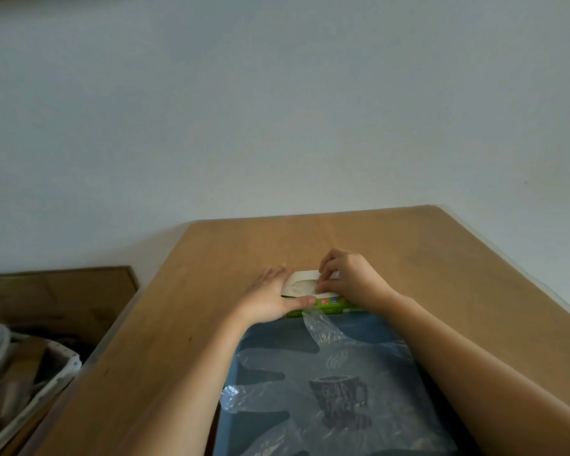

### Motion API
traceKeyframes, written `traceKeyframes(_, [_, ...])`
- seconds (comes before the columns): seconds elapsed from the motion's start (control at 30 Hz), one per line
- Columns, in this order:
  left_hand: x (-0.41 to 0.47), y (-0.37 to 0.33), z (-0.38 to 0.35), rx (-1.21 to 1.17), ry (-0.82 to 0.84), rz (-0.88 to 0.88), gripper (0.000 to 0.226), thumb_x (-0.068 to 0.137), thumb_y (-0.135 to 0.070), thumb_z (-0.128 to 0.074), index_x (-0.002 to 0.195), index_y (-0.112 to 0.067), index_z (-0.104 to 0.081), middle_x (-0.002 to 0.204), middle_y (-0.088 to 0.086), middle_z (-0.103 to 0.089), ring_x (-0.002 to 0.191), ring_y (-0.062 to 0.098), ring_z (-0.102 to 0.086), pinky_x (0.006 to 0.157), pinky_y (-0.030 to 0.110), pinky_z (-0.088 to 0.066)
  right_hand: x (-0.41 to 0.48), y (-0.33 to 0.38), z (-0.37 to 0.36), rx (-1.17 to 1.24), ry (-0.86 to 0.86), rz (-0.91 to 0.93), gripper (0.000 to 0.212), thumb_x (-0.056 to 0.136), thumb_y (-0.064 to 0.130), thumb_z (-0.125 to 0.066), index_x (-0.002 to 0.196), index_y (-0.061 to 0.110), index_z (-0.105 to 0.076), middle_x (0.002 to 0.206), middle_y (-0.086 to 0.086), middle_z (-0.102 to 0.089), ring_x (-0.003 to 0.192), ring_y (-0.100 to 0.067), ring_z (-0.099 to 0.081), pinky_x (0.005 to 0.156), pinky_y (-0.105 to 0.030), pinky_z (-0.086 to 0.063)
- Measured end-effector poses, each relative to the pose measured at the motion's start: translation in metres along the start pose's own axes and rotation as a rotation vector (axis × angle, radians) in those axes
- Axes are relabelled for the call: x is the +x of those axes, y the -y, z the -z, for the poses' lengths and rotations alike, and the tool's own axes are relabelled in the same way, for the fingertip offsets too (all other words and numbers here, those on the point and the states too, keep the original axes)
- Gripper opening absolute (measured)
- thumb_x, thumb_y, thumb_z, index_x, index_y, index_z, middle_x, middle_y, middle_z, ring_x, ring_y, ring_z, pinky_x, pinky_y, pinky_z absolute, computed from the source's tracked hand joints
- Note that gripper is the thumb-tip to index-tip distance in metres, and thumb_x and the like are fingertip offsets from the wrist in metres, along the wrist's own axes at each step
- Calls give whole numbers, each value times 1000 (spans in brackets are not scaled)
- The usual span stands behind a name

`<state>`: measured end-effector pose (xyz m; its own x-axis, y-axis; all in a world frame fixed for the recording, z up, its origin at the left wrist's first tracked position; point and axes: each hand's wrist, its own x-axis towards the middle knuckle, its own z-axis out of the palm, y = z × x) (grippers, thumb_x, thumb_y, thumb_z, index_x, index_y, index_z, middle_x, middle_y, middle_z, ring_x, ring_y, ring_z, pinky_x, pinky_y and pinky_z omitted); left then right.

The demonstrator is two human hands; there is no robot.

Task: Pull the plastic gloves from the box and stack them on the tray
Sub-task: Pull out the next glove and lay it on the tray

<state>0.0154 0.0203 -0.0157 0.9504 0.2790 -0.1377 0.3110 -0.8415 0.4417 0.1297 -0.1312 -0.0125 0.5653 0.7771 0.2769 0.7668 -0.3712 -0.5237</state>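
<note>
While thin, clear gloves (326,373) lie flat and crinkled on the blue tray (273,325) nearest me, one finger reaching up against the green box (334,302) at the tray's far edge, a crumpled glove (301,286) shows in the box's oval slot. My left hand (270,297) presses flat on the box's left end; my right hand (352,279) pinches at that slot with curled fingers.

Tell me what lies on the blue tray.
Clear plastic gloves lie spread on the tray, its mug print showing through. How many are stacked cannot be counted; the forearms cover the tray's side edges.
</note>
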Motion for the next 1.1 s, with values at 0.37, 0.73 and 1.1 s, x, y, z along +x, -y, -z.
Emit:
traceKeyframes(0.37, [0,1,0,3,0,-16,87,85,-63,-53,153,-26,-13,162,-3,-4,149,20,1,120,45,-7,-5,-3,10,-218,28,28,19,82,35,-71,92,19,-74,123,5,-54,116,-14,-41,98,-27,-35])
traceKeyframes(0.73, [-1,-1,0,11,1,-10,87,85,-63,-52,153,-26,-13,162,-2,-3,149,20,3,120,45,-6,-8,4,8,-295,111,86,27,99,22,-46,112,6,-63,126,-3,-51,118,-18,-40,95,-17,-22])
traceKeyframes(1.1, [5,5,-3,15,-9,-22,90,83,-65,-52,153,-25,-13,162,0,-5,149,21,1,120,47,-8,-8,4,12,-79,-10,-5,17,99,16,-47,104,4,-57,103,1,-44,90,-14,-46,76,-11,-28])
